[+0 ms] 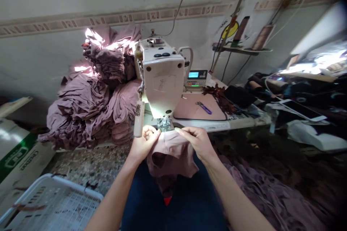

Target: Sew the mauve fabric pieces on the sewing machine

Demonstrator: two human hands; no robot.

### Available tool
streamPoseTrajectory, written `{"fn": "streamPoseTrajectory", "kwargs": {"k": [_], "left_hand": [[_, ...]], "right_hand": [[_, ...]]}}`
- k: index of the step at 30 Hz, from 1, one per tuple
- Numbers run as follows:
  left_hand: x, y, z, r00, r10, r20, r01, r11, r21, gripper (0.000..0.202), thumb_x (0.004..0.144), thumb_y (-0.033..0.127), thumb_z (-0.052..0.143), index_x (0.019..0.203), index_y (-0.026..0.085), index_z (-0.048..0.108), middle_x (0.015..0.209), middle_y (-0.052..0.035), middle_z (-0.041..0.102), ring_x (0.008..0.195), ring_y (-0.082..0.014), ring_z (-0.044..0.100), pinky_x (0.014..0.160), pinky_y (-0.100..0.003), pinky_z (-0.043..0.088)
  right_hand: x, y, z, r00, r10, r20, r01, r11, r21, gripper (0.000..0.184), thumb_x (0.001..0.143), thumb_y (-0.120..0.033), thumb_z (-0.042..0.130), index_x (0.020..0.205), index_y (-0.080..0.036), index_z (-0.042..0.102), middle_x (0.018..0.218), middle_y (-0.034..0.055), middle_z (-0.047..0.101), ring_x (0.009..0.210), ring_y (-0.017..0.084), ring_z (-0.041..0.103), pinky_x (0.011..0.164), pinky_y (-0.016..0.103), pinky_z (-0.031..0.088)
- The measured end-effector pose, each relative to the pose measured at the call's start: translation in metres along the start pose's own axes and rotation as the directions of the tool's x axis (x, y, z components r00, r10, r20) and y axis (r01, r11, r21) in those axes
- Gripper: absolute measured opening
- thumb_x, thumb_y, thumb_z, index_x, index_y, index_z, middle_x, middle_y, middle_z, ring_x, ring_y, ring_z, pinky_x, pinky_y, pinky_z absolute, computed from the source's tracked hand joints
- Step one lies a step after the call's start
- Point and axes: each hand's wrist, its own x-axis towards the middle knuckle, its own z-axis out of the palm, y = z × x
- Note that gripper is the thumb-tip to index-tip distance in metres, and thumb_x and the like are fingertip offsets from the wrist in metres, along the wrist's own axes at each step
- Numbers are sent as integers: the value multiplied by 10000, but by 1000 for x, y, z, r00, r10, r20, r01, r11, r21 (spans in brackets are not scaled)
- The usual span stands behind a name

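Logged remotely from the head view. Room: a painted wall (48,61) with a patterned border strip, a speckled terrazzo floor (86,166) below, and a white plastic basket (51,202) at lower left. The worktop (208,125) runs along the wall, with a large heap of mauve garments (89,104) at its left end. A sewing machine head (162,75) stands near the worktop's front edge. To its right lie a pink mat (189,106) carrying blue-handled snips (204,107), with a digital control box (195,78) behind the mat. A smartphone (303,110) rests farther right among dark clutter. Working zone: a mauve cloth piece (169,155) hangs from both hands just off the worktop's front edge, its held edge running left to right. The machine's presser foot (165,123) sits just ahead of that edge, between the hands. I read my left hand (145,142) and right hand (196,142) as about equally near the foot, left perhaps slightly closer. The fingers (180,130) of both hands are clamped on the cloth. The needle is too small to make out.
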Motion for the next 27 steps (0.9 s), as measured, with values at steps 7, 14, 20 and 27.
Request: {"fn": "streamPoseTrajectory", "kwargs": {"k": [7, 14, 20, 27], "left_hand": [[20, -10, 9, 1000, 30, 3, -29, 988, -153, 365, 899, 480, 795, 917, 200, 562, 640, 97, 358, 557, -95, 322, 547, -213, 242], [31, -8, 14, 999, 23, 47, -12, 973, -229, 412, 873, 510, 827, 896, 213, 543, 615, 96, 374, 526, -95, 323, 541, -224, 258], [14, -14, 2, 999, 32, -13, -34, 992, -123, 374, 918, 536, 769, 913, 196, 612, 656, 56, 482, 587, -119, 445, 563, -226, 333], [-10, -44, -32, 988, -8, -153, 13, 1000, 29, 421, 852, 567, 826, 868, 166, 699, 696, 16, 635, 622, -135, 577, 596, -220, 422]], "right_hand": [[15, 1, 0, 995, -73, -74, 72, 997, -20, 313, 847, -480, 813, 729, -192, 838, 728, 40, 774, 725, 235, 655, 702, 331, 479], [19, 7, -2, 990, -87, -108, 83, 996, -38, 313, 839, -494, 824, 768, -190, 853, 807, 62, 820, 790, 263, 704, 767, 352, 525], [5, 30, -11, 990, -42, -135, 41, 999, -15, 396, 839, -523, 874, 677, -176, 773, 626, -20, 631, 617, 155, 532, 621, 289, 410], [-27, 82, -15, 933, 357, 56, -357, 888, 290, 653, 773, -797, 829, 749, -147, 775, 611, 14, 631, 510, 132, 489, 433, 242, 280]]}}
